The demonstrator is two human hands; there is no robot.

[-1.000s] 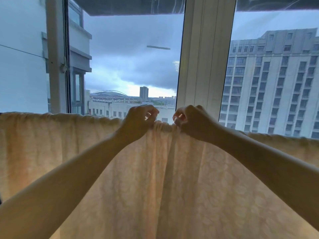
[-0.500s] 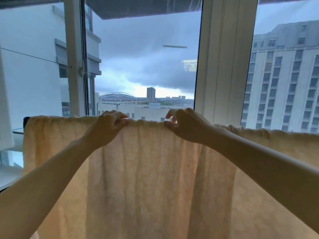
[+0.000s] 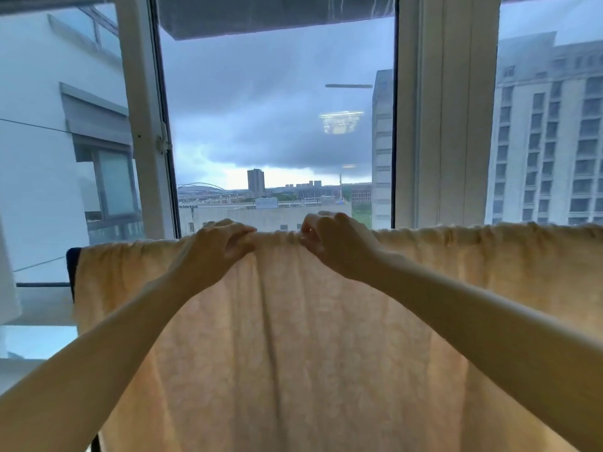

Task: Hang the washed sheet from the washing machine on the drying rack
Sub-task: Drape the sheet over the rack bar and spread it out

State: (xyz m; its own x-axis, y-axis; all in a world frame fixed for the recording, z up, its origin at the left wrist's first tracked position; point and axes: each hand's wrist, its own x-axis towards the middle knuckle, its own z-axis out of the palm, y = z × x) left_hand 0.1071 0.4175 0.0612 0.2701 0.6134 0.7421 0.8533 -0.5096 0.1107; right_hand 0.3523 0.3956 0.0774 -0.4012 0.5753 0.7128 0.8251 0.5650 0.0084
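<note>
1 s ago the left grip (image 3: 218, 247) and right grip (image 3: 337, 243) were tight fists almost touching on the top fold of the sheet (image 3: 293, 337). By 0.5 s ago they had slid well apart along that fold, and the right grip's fingers had loosened over it. Now they have drawn near each other again, both pinching the fold, and the cloth between the grips is bunched into small puckers. Left of the left grip, the sheet's end and a dark end piece (image 3: 72, 256) have come into view.

head-worn view, facing forward, close behind hung sheet (image 3: 293, 337)
</note>
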